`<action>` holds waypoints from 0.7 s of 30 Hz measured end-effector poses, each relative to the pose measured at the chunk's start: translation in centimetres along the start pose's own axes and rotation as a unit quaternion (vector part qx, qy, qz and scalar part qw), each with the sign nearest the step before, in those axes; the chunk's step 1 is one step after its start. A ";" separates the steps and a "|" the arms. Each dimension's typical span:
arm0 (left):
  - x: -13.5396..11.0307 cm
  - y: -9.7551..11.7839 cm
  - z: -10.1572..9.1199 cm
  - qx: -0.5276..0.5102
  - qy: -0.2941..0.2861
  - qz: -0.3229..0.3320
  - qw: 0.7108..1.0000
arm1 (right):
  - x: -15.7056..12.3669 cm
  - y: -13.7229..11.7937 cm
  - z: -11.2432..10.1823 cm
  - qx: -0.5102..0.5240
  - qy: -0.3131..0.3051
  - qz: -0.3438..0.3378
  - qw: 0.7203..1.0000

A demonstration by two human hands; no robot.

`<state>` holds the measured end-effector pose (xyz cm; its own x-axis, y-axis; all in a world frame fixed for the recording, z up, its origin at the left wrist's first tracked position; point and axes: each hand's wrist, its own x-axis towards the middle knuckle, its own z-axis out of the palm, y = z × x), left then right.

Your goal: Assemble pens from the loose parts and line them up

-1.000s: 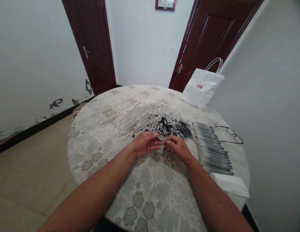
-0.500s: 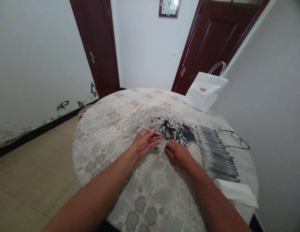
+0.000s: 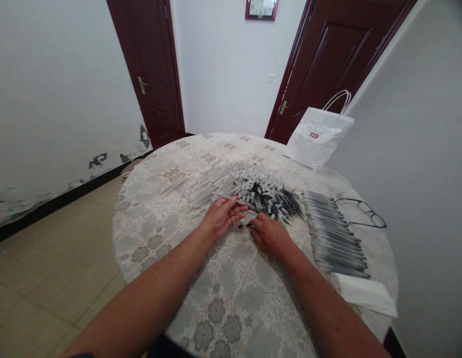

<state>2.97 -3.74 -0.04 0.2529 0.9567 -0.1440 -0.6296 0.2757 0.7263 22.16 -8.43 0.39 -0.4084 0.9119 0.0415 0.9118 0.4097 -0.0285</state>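
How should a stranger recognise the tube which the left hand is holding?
On the round table, find the left hand in front of the pile of tubes. It holds one slim, pale tube. Only this one is in that hand; its neighbours lie heaped behind.

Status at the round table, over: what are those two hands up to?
Left hand: holding a slim pale tube. Right hand: fingertips at a small black piece, grip unclear. Pile of loose parts close beyond both hands.

Pen parts (image 3: 249, 188) on table (image 3: 216, 271) (bag (image 3: 319, 137) behind)
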 end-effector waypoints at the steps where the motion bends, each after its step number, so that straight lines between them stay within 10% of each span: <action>1: 0.0 0.0 0.0 0.002 0.000 0.000 1.000 | 0.2 -0.2 0.1 -0.009 -0.003 0.003 1.000; 14: -0.4 0.0 0.3 0.022 0.004 0.002 1.000 | 0.8 -0.8 1.7 0.037 0.115 0.018 0.992; 21: -0.3 -0.1 0.3 0.021 -0.021 -0.005 1.000 | 0.4 0.4 1.2 0.320 0.287 0.069 0.900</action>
<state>3.14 -4.09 0.15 0.2898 0.9489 -0.1245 -0.5952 0.2806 0.7530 22.32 -7.91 -0.79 -0.0361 0.8664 0.4980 0.6649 0.3929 -0.6353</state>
